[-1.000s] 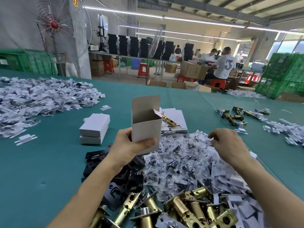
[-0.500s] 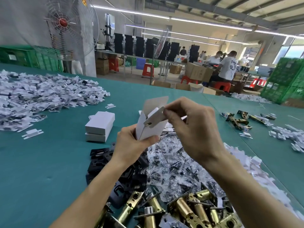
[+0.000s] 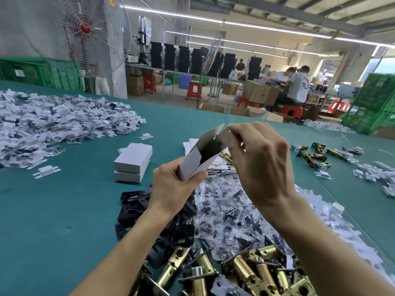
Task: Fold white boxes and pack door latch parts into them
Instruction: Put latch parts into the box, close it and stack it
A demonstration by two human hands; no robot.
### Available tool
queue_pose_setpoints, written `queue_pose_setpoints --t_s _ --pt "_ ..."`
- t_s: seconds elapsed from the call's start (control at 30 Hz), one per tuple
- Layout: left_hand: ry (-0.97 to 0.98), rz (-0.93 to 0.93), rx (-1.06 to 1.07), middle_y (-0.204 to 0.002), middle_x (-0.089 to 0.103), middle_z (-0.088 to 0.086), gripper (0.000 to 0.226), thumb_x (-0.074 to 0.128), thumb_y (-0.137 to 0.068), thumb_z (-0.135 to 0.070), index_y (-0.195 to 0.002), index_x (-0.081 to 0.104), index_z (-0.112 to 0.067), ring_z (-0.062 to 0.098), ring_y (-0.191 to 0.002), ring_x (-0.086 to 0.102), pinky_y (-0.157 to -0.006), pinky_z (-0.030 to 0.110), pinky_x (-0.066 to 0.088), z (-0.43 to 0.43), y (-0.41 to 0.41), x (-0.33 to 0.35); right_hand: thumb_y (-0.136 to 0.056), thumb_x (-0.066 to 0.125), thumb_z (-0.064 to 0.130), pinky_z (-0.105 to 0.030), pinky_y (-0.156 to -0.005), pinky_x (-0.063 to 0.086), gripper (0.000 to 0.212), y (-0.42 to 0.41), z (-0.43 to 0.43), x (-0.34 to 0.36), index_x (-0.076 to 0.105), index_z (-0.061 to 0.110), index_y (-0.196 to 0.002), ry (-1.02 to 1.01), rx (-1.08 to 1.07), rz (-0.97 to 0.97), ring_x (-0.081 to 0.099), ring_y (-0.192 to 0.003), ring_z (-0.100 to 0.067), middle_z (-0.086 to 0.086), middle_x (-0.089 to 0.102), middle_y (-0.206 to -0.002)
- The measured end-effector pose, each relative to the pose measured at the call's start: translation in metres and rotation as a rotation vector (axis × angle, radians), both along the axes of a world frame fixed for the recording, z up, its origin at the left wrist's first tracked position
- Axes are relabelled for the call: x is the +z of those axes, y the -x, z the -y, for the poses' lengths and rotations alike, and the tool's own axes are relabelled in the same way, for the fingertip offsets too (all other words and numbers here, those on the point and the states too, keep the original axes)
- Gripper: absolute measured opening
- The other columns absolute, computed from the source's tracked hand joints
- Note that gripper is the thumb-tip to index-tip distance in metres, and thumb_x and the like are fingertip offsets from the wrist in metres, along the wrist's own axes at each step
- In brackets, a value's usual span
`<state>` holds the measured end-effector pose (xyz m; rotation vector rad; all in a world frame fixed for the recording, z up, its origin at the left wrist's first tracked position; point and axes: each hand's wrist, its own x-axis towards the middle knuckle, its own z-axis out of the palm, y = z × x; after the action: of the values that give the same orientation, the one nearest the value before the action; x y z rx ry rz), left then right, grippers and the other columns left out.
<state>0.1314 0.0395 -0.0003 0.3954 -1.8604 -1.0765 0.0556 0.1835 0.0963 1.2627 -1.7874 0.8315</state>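
My left hand (image 3: pixel 171 189) grips the lower end of a small white box (image 3: pixel 192 161), which is tilted with its dark open mouth facing up and right. My right hand (image 3: pixel 263 167) is at that mouth, fingers curled, thumb and forefinger pinching the edge of the box's upper flap. Anything between those fingers is hidden. Below my arms lie brass door latches (image 3: pixel 241 272), black strike plates (image 3: pixel 132 201) and clear bags of screws (image 3: pixel 226 210).
Two closed white boxes (image 3: pixel 132 161) are stacked on the green table (image 3: pixel 53 221) to the left. Flat box blanks (image 3: pixel 190 144) lie behind the held box. Heaps of white card inserts (image 3: pixel 53 122) lie far left, and more brass latches (image 3: pixel 314 154) sit at right.
My right hand rose from the parts pile with a metal plate and brought it to the box mouth. It now sits at the flap. The left hand tilted the box further right.
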Motion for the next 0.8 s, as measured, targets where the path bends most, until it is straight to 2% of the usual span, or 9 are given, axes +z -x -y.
queue_pose_setpoints --t_s 0.17,0.3,0.4,0.53,0.63,0.7,0.8 --pt "0.0 -0.051 0.01 -0.058 0.06 -0.019 0.039 0.089 -0.074 -0.024 -0.064 0.063 -0.051 0.001 -0.052 0.046 -0.047 0.015 0.037 0.0 0.001 0.0 -0.092 0.062 0.007 -0.047 -0.059 0.052 0.013 -0.004 0.003 0.0 0.07 0.002 -0.101 -0.029 0.083 -0.031 0.062 -0.073 -0.035 -0.015 0.068 -0.08" --pt "0.017 -0.047 0.026 -0.056 0.056 -0.018 0.038 0.089 -0.074 -0.025 -0.064 0.062 -0.05 0.005 -0.052 0.043 -0.047 0.018 0.036 0.001 0.002 0.0 -0.094 0.06 0.013 -0.043 -0.056 0.05 0.013 -0.004 0.004 0.0 0.07 0.005 -0.094 0.013 0.158 -0.085 0.059 -0.066 -0.029 -0.009 0.068 -0.075" --pt "0.031 -0.037 0.032 -0.053 0.051 -0.016 0.037 0.088 -0.075 -0.025 -0.062 0.061 -0.048 0.007 -0.05 0.039 -0.046 0.018 0.034 0.0 0.003 -0.001 -0.09 0.071 0.009 -0.04 -0.055 0.049 0.003 -0.007 0.008 -0.007 0.072 0.006 -0.091 -0.025 0.229 -0.106 0.055 -0.062 -0.027 -0.007 0.069 -0.073" --pt "0.056 -0.044 0.04 -0.053 0.052 -0.019 0.034 0.088 -0.075 -0.024 -0.067 0.063 -0.045 0.005 -0.049 0.039 -0.045 0.013 0.033 -0.001 0.002 -0.001 -0.085 0.071 0.004 -0.043 -0.056 0.05 0.008 0.001 0.006 -0.014 0.073 0.009 -0.091 -0.097 0.107 -0.021 0.056 -0.065 -0.029 -0.008 0.07 -0.074" --pt "0.067 -0.024 0.046 -0.056 0.056 -0.025 0.015 0.089 -0.075 -0.023 -0.085 0.077 -0.024 0.001 -0.051 0.043 -0.048 0.009 0.035 -0.002 0.003 -0.002 -0.089 0.065 0.007 -0.045 -0.056 0.05 0.007 0.005 0.003 -0.011 0.072 0.005 -0.088 -0.116 0.023 0.009 0.056 -0.068 -0.031 -0.01 0.067 -0.073" --pt "0.082 -0.019 0.057 -0.055 0.055 -0.028 0.019 0.089 -0.075 -0.022 -0.088 0.078 -0.016 -0.001 -0.05 0.046 -0.048 0.005 0.033 -0.003 0.004 -0.004 -0.091 0.064 0.008 -0.044 -0.059 0.05 0.008 0.003 0.006 -0.009 0.072 0.007 -0.091 -0.199 -0.013 0.038 0.055 -0.071 -0.031 -0.009 0.065 -0.074" --pt "0.102 -0.021 0.043 -0.055 0.055 -0.029 0.018 0.089 -0.075 -0.022 -0.088 0.077 -0.016 0.0 -0.05 0.046 -0.048 0.004 0.031 -0.002 0.003 -0.003 -0.094 0.061 0.012 -0.043 -0.062 0.048 0.013 0.002 0.007 -0.01 0.072 0.01 -0.099 -0.247 -0.015 0.119 0.053 -0.076 -0.029 -0.008 0.063 -0.077"
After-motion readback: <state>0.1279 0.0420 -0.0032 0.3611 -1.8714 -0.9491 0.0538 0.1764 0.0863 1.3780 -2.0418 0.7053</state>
